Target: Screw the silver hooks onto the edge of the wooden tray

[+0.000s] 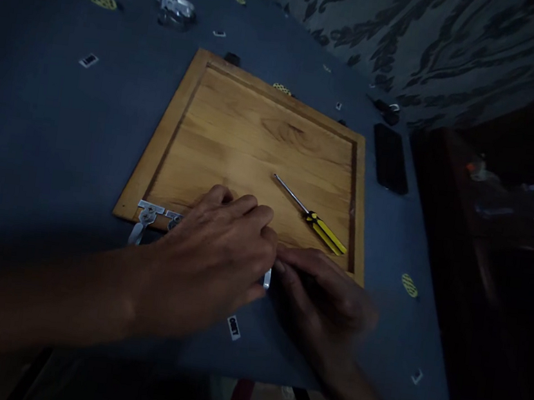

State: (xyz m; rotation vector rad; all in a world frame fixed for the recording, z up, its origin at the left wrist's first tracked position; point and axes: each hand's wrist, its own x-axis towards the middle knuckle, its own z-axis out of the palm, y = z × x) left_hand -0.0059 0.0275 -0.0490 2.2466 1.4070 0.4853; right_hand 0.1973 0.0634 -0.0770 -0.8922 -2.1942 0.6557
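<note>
Left hand (210,264) curled palm-down over the near edge of the wooden panel (255,134), blurred right hand (323,298) with fingers (288,269) drawn in at a small metal piece (267,279) between them, and which one grips it I cannot tell. One hinge (148,216) sits at the near-left corner and looks done; this second fitting looks unfinished, with the screwdriver (324,228) idle on the wood. The white label (233,327) on the table (36,133) is unreadable, and another hinge (176,10) lies far back.

The left hand (210,264) and right hand (325,304) are bare, as are both forearms (40,302).
</note>
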